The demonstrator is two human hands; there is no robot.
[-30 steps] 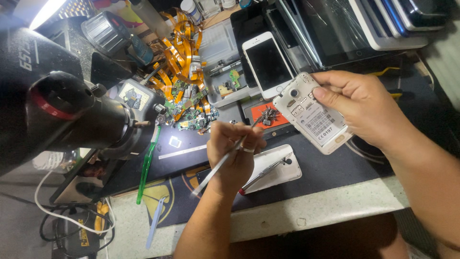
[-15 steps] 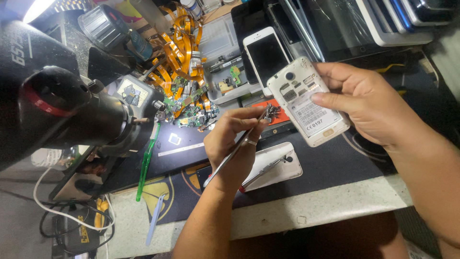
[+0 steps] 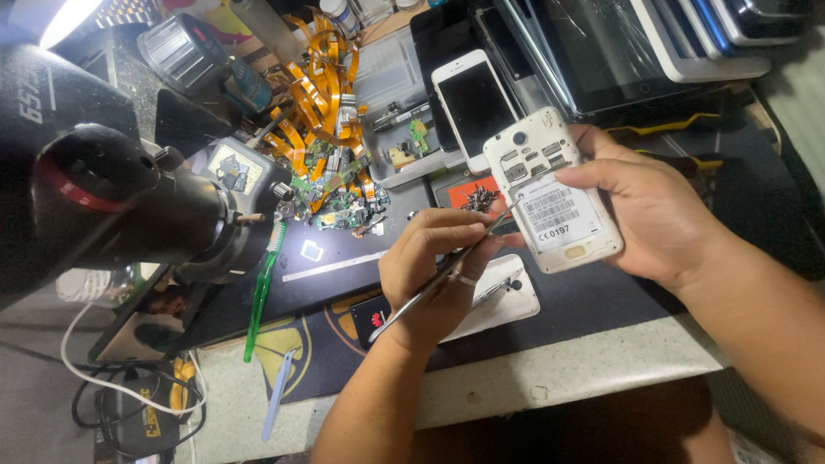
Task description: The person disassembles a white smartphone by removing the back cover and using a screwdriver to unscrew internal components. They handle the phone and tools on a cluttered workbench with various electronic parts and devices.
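Back cover already off: white phone, open back up, gripped in right hand. Left hand pinches tweezers, tip at phone's left edge. Internals untouched; cover lies beneath left hand.

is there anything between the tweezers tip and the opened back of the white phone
Nothing visible. The left hand holds the tweezers with the tip right at the edge of the white phone, held by the right hand.
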